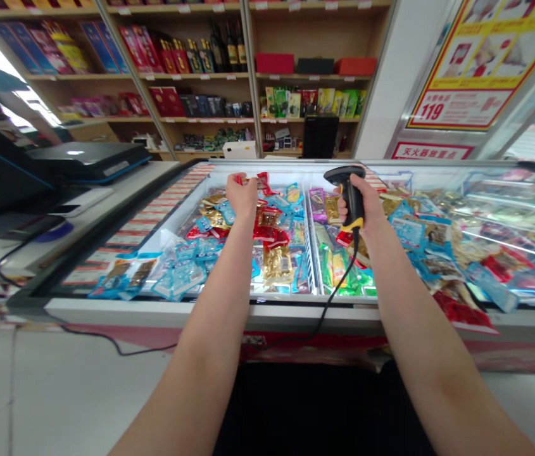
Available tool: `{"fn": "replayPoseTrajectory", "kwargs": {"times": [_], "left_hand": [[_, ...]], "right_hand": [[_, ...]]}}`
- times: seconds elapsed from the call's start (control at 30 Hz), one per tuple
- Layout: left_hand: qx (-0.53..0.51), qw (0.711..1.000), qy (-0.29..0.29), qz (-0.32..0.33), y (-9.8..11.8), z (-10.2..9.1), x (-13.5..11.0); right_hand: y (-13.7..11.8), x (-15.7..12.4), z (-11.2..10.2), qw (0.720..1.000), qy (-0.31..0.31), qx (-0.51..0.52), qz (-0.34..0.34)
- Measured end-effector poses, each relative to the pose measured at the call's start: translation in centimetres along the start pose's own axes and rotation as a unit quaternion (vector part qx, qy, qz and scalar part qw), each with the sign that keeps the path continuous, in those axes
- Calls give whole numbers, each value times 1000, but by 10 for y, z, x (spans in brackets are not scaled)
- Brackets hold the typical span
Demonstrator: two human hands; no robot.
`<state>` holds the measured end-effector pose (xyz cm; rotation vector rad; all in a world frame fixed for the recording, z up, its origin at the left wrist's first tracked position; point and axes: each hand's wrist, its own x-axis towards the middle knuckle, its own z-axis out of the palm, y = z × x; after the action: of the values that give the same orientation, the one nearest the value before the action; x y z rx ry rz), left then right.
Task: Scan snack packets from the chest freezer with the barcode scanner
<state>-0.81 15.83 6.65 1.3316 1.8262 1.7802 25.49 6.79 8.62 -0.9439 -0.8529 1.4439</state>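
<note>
My right hand (368,201) is wrapped round the grip of a black and yellow barcode scanner (353,206), held upright above the freezer with its head pointing left. A black cable runs down from its handle over the front edge. Further left, my left hand (242,195) pinches a small red snack packet (263,183) near the far side of the freezer compartment. Below it lie loose packets: a gold packet (277,265), red ones and several blue packets (186,275). A white wire divider (311,253) stands between the two hands.
The chest freezer (295,309) spans the view, with more packets heaped at right and two blue packets (127,272) on its left glass. A counter with a flat black device (89,161) stands left. Stocked shelves (195,76) line the back; a wall poster (490,63) hangs right.
</note>
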Motion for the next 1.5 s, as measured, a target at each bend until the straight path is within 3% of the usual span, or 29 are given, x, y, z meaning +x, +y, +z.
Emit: {"fn": "replayPoseTrajectory", "kwargs": {"times": [0.17,0.23,0.33,0.43,0.53,0.6,0.77,0.93,1.07,1.3,1.5], "left_hand": [[56,993,101,-18,8,-24,2],[73,992,103,3,14,-26,-5],[85,993,38,70,21,-15,-22],[113,981,-77,137,21,9,-46],[176,942,-237,160,22,37,-71],[217,918,-293,156,27,55,-87],[300,877,-338,164,41,91,-119],[327,873,-325,158,39,115,-137],[324,874,-335,137,38,119,-133],[289,886,-350,92,30,108,-102],[210,927,-307,44,16,85,-75]], "right_hand": [[-3,8,-12,996,74,43,-33],[-3,11,-17,992,100,57,-49],[-2,16,-24,987,122,80,-63],[-1,19,-29,985,131,95,-68],[1,23,-31,982,136,103,-79],[2,24,-31,980,141,111,-90],[3,21,-28,975,150,128,-98],[2,16,-21,974,139,143,-104],[2,15,-18,973,141,155,-100],[0,15,-19,985,122,112,-53],[4,14,-14,991,98,82,-47]]}}
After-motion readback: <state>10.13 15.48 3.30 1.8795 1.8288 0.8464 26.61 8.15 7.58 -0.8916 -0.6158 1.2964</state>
